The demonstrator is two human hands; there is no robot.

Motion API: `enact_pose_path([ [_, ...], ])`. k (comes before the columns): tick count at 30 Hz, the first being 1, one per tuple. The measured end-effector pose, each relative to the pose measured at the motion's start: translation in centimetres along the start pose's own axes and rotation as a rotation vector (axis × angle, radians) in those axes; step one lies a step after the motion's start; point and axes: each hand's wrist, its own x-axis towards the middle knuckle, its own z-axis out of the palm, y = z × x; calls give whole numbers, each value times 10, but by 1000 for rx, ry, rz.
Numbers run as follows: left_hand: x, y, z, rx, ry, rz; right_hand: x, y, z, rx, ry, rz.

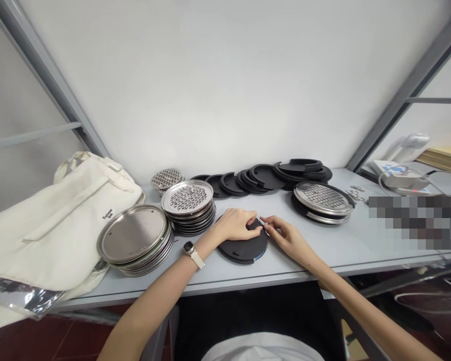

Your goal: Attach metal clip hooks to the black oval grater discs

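Note:
A round black disc [244, 249] lies flat near the front edge of the table. Over its upper part rests my left hand [238, 224], with a watch on the wrist; its thumb and index finger come close together near a small metal piece, and the curled fingers behind are partly hidden. From the right, my right hand [281, 233] pinches that small metal piece [262, 222] at the disc's upper right edge. A thin blue-white rim shows along the disc's lower right side.
Stacked metal plates [133, 234] and grater discs [188, 198] stand left. Black rings [266, 176] line the wall. Another grater stack [323, 199] and small metal parts [356, 192] are at right. A cream bag [60, 215] covers the left end; grey posts flank the table [368, 240].

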Motion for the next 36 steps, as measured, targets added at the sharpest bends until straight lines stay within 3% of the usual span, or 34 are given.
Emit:
enact_pose_path([
  [13,0,2,-2,-10,-14,4,-1,-4,0,-11,3,39],
  [24,1,-1,0,-22,2,23,1,-1,-3,153,-42,72],
  [36,1,-2,1,-31,-15,28,21,8,-35,279,-381,153],
])
